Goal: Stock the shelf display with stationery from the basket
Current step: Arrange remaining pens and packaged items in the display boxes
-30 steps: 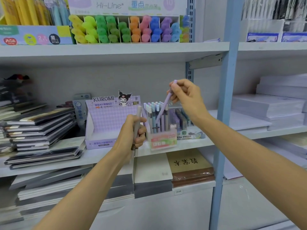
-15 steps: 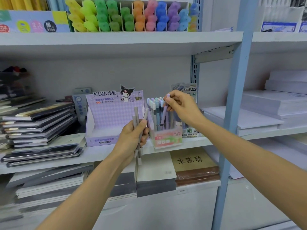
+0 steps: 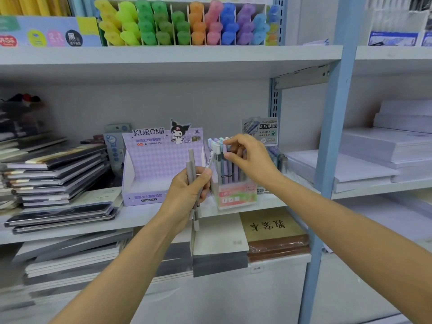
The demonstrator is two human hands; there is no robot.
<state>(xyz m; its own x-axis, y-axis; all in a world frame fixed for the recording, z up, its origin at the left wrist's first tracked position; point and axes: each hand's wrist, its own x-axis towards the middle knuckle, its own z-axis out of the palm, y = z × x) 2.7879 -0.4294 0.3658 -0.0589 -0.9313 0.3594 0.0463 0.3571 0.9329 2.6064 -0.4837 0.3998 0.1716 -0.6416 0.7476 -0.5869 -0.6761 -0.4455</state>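
The scene was a shop aisle of pale grey shelving, and on the middle shelf [image 3: 140, 216] stood a clear pen box [image 3: 236, 198] with a pink and green label. It was packed with upright pens [image 3: 219, 164] in pastel blue, grey and lilac, caps up. The right hand [image 3: 251, 160] reached in from the right over their tops, its thumb and forefinger pinching the cap end of a lilac pen [image 3: 230, 170] that stood in the box. The left hand [image 3: 187, 190], just left of and nearer than the box, was clenched round a bunch of grey pens [image 3: 191, 160], with a white barcoded one leaning towards the box.

Touching the box on the left was an open purple KUROMI carton [image 3: 159, 164], and further left lay a slanting stack of dark notebooks [image 3: 58, 174]. Coloured highlighters [image 3: 182, 24] filled the shelf above. A blue upright [image 3: 327, 160] rose on the right, with white paper reams [image 3: 385, 150] beyond it. Brown notebooks [image 3: 275, 232] lay on the shelf below.
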